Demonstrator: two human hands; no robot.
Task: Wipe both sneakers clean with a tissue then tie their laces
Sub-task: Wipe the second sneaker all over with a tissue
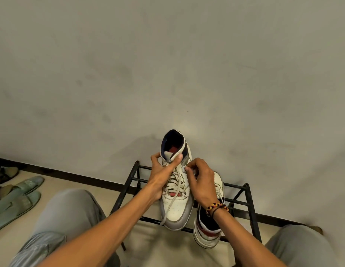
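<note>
A white sneaker (176, 191) was held upright on a black rack (243, 201) against the wall (167, 64). The left hand (164, 174) was curled round its collar and tongue, while the right hand (198, 182) pinched a lace (173, 197) near the top eyelets. No tissue was seen, so wiping appeared finished; the laces hung loose, untied. A second sneaker (208, 234) lay just right, overhanging the rack's near rail, its laces hidden. Green slippers (17, 197) were kept well left; open floor remained between the knees.
</note>
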